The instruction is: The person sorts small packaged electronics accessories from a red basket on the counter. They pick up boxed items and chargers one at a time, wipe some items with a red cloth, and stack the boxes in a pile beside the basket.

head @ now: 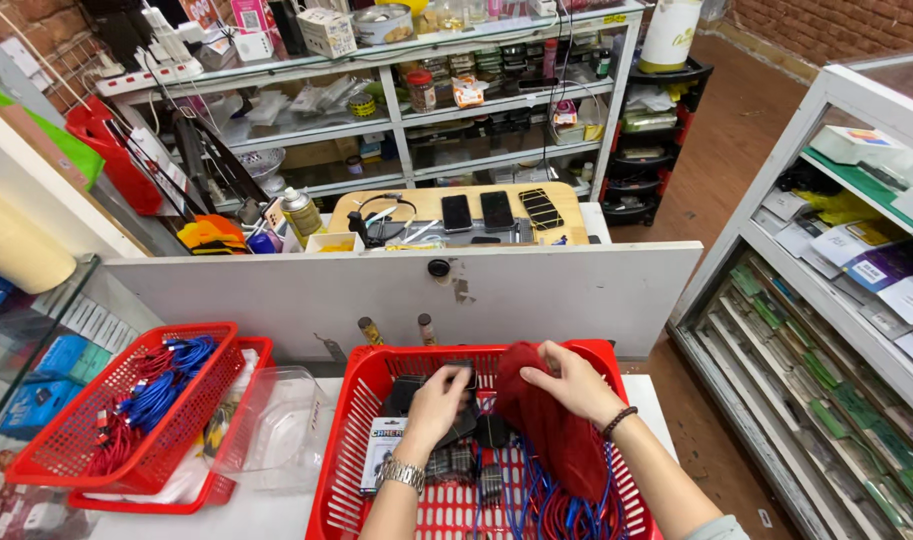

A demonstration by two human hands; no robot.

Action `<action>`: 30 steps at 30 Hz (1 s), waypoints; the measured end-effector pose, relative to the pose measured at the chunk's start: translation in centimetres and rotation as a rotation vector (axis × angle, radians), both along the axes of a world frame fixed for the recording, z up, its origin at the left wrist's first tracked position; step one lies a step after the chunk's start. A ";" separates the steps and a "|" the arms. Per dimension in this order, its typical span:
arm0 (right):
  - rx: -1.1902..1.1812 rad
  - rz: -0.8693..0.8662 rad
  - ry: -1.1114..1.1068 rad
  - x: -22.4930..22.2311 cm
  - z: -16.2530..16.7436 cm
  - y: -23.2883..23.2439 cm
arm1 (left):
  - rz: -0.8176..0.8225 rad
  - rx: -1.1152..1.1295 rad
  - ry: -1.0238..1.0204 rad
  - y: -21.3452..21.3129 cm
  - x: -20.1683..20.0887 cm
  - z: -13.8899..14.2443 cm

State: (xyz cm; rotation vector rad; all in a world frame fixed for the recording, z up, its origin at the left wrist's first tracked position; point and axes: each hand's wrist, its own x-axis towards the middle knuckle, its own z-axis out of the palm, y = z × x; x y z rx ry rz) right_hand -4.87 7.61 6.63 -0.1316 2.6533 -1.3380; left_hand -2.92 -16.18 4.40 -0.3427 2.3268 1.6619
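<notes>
bare forearms — a silver metal watch (403,474) on the left wrist, a dark beaded bracelet (617,421) on the right.

A small flat package (383,455) with a dark top band and white lower part lies in the red basket (361,385), just beside the left wrist. Two dark phone screens (476,212) lie side by side on the wooden surface (566,205) beyond the white partition. A white box (327,30) sits on the top shelf. Flat packets in white, purple and yellow (866,255) lie on the right-hand shelves, with rows of green packets (826,410) below.
</notes>
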 end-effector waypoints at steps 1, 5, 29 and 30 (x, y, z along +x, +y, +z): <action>-0.088 -0.015 -0.050 -0.2 -0.4 -0.1 | 0.004 -0.458 0.069 -1.9 0.7 -1.3; -0.678 -0.083 -0.230 -2.0 0.3 -2.0 | -0.107 -1.025 -0.032 -6.5 2.3 -4.0; -0.033 -0.129 0.161 4.0 -7.9 -21.5 | 0.066 1.093 -0.249 -12.5 2.2 -3.2; -0.072 -0.250 0.084 3.2 -7.5 -20.5 | 0.031 1.051 -0.269 -12.7 2.1 -3.2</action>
